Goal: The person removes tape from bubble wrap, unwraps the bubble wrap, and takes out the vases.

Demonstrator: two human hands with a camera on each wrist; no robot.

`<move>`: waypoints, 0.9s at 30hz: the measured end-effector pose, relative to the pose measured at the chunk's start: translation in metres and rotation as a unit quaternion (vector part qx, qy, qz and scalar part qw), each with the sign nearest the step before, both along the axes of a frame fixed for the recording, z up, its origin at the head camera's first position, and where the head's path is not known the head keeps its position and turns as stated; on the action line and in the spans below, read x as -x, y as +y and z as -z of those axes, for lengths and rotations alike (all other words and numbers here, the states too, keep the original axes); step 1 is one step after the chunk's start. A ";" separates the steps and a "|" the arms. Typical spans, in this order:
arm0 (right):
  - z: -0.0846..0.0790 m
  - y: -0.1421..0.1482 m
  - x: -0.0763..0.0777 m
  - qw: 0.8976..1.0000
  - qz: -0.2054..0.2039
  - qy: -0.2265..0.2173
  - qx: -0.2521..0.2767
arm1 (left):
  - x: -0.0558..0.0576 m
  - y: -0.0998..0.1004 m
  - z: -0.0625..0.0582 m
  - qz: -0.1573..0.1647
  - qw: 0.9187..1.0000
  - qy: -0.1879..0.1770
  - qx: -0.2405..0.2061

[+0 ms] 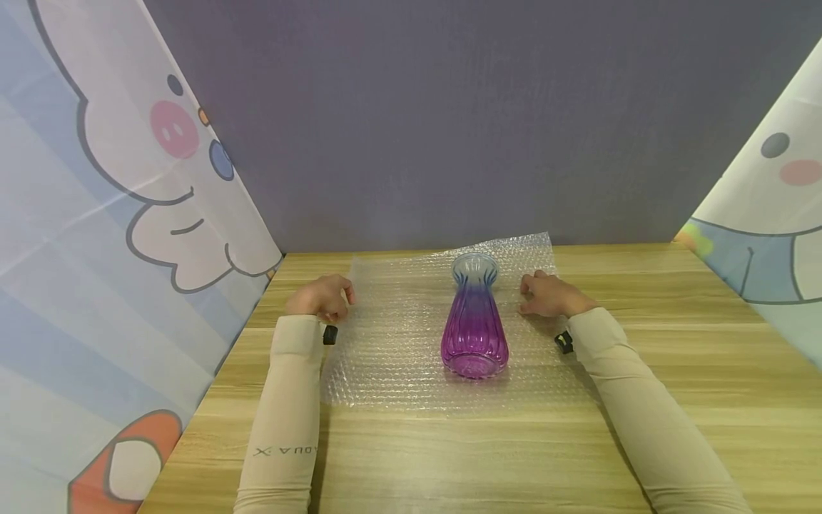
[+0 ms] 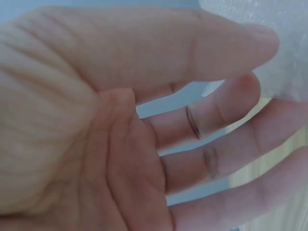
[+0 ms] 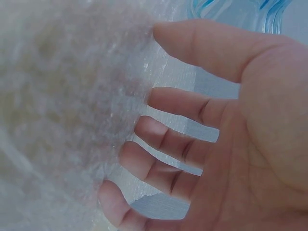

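Note:
A fluted glass vase (image 1: 475, 321), blue at its flared neck and purple at its wide base, is on a sheet of bubble wrap (image 1: 398, 335). In the head view its neck appears toward the back and its base nearer me. My left hand (image 1: 321, 296) is at the sheet's left edge; the left wrist view shows its thumb (image 2: 231, 45) overlapping the wrap, the other fingers loosely bent and spread. On the right side, my right hand (image 1: 549, 294) has its fingertips (image 3: 132, 156) against the wrap, thumb apart. Part of the vase shows beyond that thumb.
The sheet lies on a wood-grain table (image 1: 449, 457). A dark grey wall (image 1: 437, 128) stands behind it, and cartoon-printed cloths (image 1: 96, 250) hang at both sides. Each wrist carries a small black device, and beige sleeves cover the forearms.

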State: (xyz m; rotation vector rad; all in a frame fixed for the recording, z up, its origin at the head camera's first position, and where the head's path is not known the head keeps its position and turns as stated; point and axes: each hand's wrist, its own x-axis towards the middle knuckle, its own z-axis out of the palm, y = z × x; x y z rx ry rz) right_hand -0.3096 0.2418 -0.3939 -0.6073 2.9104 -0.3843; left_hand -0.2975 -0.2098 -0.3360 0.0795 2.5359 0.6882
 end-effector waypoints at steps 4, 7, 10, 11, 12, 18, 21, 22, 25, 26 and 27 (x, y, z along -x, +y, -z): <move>0.001 0.000 0.000 1.000 -0.002 0.000 0.001 | 0.001 -0.002 0.003 0.000 1.000 -0.006 -0.008; 0.001 0.000 0.001 1.000 -0.002 -0.004 0.000 | 0.002 -0.003 0.007 0.003 1.000 -0.003 -0.004; 0.001 0.000 0.001 1.000 -0.001 -0.005 -0.001 | 0.004 -0.004 0.010 0.008 1.000 0.005 0.012; 0.001 0.000 0.001 1.000 -0.001 -0.003 -0.001 | 0.005 -0.005 0.011 0.007 1.000 0.007 0.016; 0.001 0.000 0.001 1.000 -0.002 -0.002 -0.001 | 0.005 -0.005 0.012 0.009 1.000 0.008 0.016; 0.001 0.000 0.001 1.000 -0.010 0.006 0.002 | 0.006 -0.004 0.017 -0.001 1.000 -0.006 -0.016; 0.001 0.001 0.001 1.000 -0.011 0.007 0.002 | 0.007 -0.005 0.019 -0.010 1.000 -0.014 -0.025; 0.001 0.001 0.000 1.000 -0.010 0.007 0.002 | 0.007 -0.004 0.020 -0.012 0.999 -0.015 -0.025; 0.000 0.000 0.000 1.000 -0.010 0.005 0.003 | 0.008 -0.005 0.023 -0.019 0.999 -0.017 -0.027; 0.000 0.000 -0.001 1.000 -0.010 0.005 0.004 | 0.007 -0.005 0.023 -0.022 0.999 -0.018 -0.029; -0.001 0.000 -0.001 1.000 -0.010 0.004 0.004 | 0.007 -0.004 0.023 -0.023 0.999 -0.017 -0.031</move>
